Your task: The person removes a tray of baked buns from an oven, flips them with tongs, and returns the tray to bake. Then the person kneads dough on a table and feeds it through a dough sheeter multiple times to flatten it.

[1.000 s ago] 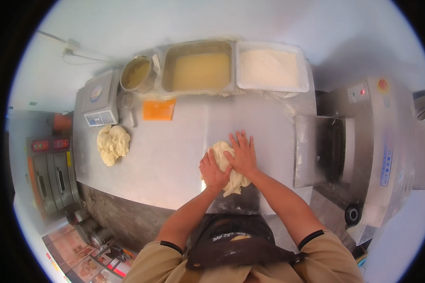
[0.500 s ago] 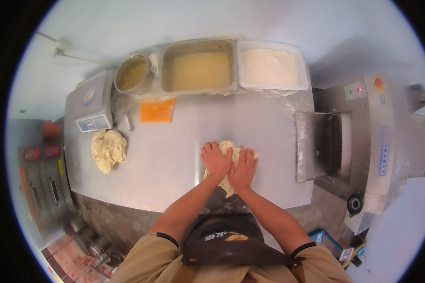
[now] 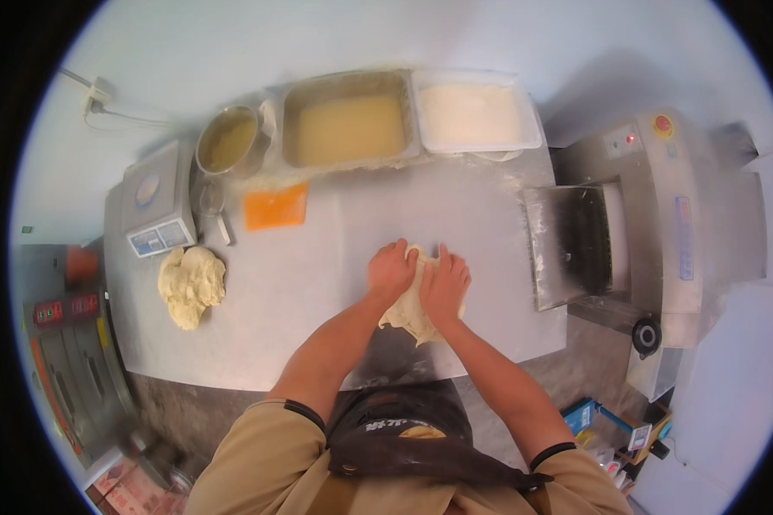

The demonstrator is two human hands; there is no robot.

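A pale lump of dough (image 3: 410, 311) lies on the steel table in front of me, drawn out toward the near edge. My left hand (image 3: 392, 271) grips its far left side, with the fingers curled over. On the right side, my right hand (image 3: 444, 285) is closed around the dough's far edge, fingers bent and pointing away from me. Parts of the dough are hidden under both hands. A larger, rough piece of dough (image 3: 191, 286) rests at the left of the table, just below a digital scale (image 3: 158, 202).
Along the back stand a round metal pot (image 3: 230, 142), a steel pan of yellowish contents (image 3: 349, 120) and a white tub of flour (image 3: 472, 116). An orange scraper (image 3: 275, 207) lies before them. A steel machine with a tray (image 3: 569, 245) borders the right side.
My hands have gone from lying spread on the dough to gripping its far edge, and have shifted slightly away from me. The view has tilted a little.
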